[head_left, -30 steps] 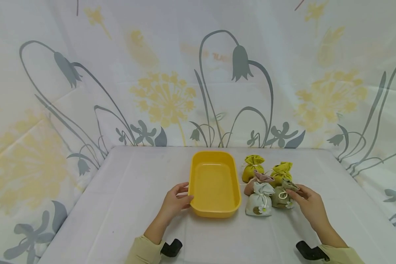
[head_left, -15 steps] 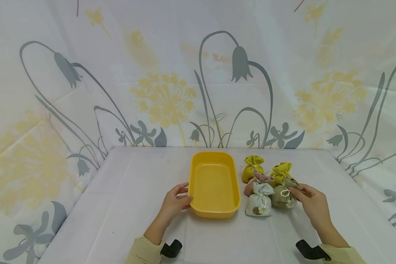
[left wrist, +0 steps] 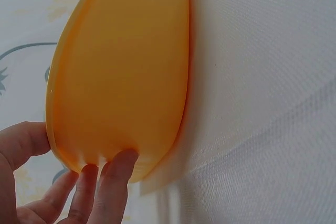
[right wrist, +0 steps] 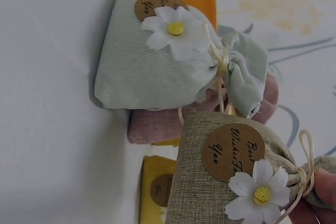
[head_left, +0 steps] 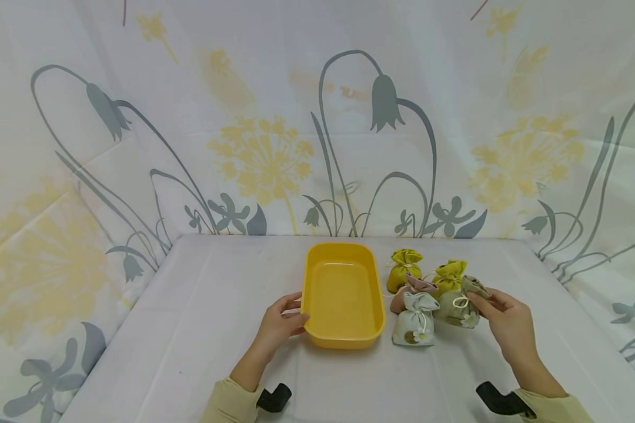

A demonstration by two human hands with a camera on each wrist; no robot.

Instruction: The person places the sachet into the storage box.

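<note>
Fingers point(right wrist: 323, 187) pinch the olive sachet point(right wrist: 231, 171), its label legible only from the right wrist; left hand point(head_left: 280, 323) grips the yellow tray point(head_left: 344, 338).

Smooth glossy plastic tray point(head_left: 343, 338); coarse matt cloth pouch point(right wrist: 220, 182).
</note>
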